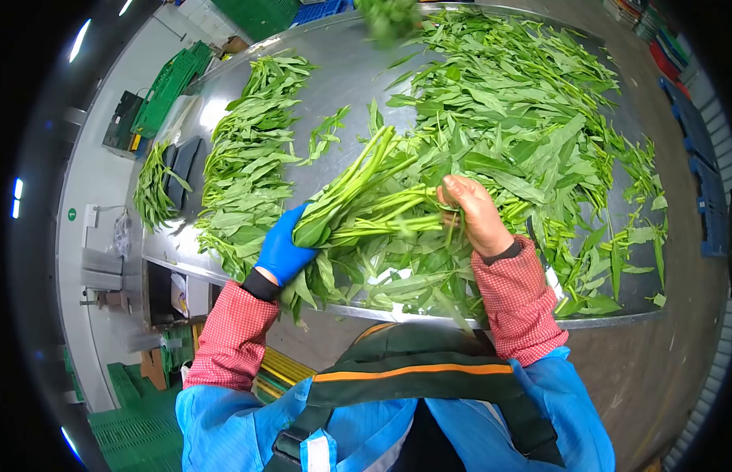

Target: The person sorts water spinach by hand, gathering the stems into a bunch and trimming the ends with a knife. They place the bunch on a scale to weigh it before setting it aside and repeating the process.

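My left hand (pixel 286 245), in a blue glove, is wrapped round a bunch of leafy green stems (pixel 354 185) above the front of the metal table. The stems point up and to the right from it. My bare right hand (pixel 472 211) is at the right ends of several stems, its thumb and fingers pressed together on them. Loose leaves lie beneath both hands. A large heap of greens (pixel 523 110) spreads over the right side of the table, and a long row of greens (pixel 252 141) lies on the left.
The metal table (pixel 346 67) has a raised rim. A small bunch (pixel 152 189) lies by dark pieces at its left edge. Green crates (pixel 163 93) stand beyond on the left, blue pallets (pixel 706 200) on the right. A blurred green bunch (pixel 388 20) is at the far edge.
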The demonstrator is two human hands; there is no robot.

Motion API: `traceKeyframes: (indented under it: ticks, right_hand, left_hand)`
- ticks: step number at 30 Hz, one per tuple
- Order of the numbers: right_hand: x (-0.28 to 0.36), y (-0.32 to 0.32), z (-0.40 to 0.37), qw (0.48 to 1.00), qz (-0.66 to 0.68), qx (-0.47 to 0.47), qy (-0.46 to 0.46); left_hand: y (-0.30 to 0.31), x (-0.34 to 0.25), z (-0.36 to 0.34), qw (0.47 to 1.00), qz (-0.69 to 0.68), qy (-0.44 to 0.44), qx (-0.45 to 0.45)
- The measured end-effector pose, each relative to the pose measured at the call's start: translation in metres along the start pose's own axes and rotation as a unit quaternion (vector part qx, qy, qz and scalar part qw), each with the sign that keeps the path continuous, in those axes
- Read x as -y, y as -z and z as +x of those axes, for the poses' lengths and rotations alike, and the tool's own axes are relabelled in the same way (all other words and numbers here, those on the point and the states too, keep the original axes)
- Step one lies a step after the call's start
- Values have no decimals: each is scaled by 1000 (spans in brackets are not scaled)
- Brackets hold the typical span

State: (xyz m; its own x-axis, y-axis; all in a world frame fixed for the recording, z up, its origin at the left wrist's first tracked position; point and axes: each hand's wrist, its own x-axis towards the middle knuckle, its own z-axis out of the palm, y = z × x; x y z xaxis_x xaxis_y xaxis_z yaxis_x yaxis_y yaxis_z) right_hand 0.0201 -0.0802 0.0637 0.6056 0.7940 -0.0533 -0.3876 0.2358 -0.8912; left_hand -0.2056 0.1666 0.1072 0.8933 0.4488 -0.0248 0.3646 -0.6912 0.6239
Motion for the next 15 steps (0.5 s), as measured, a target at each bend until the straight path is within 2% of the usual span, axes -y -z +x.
traceKeyframes:
  ticks: [1, 2, 4, 7, 8, 9, 11, 14, 15]
  right_hand:
    - [1, -6, 1, 988, -145, -13, 48]
    - [2, -12, 2, 953, -286, -27, 95]
    - [17, -36, 0, 820, -537, -55, 192]
    - [-2, -49, 9, 743, -657, 28, 123]
    - [-14, -50, 11, 720, -673, 62, 159]
    - [-24, -50, 12, 705, -664, 54, 242]
    - [-27, -49, 11, 724, -639, 43, 257]
    - [-12, -47, 3, 809, -550, 29, 206]
    - [-9, -42, 1, 858, -487, 41, 160]
  left_hand:
    - [0, -2, 0, 1000, 7, -13, -2]
    - [0, -5, 2, 1000, 14, -27, -3]
    - [-1, -14, 5, 999, 21, -45, 0]
    - [-4, -28, 8, 998, 27, -58, 12]
    - [-6, -31, 9, 997, 32, -63, 13]
    - [-6, -33, 10, 997, 38, -67, 13]
    - [-3, -32, 10, 997, 47, -64, 24]
    - [-1, -21, 5, 997, 47, -50, 27]
    - [0, -15, 3, 998, 37, -39, 25]
